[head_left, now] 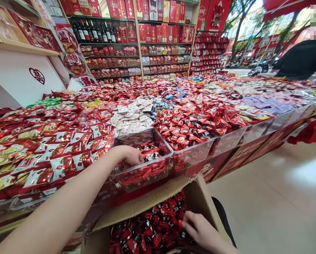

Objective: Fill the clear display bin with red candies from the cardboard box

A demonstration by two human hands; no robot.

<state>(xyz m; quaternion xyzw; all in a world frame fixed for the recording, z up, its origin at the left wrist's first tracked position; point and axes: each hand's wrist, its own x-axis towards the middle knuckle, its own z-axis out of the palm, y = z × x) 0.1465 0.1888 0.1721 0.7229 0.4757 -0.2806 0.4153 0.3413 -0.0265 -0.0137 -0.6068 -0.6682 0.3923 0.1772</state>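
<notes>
A clear plastic bin (161, 146) at the front of the display is partly filled with red and black wrapped candies (150, 151). My left hand (132, 157) reaches over its front rim with the fingers curled; what they hold, if anything, is hidden. Below the bin stands an open cardboard box (205, 197) with many similar dark red packets (152, 229). Inside the box, at its right side, my right hand (197, 227) pinches a red and black packet (183, 225) between thumb and fingers.
Red packets (184, 123) fill the neighbouring bin to the right, white packets (132, 114) lie behind, and red-white ones (57, 155) spread left. Shelves with bottles (97, 33) stand at the back. A person in dark clothing (300, 58) is at the far right, beyond the display.
</notes>
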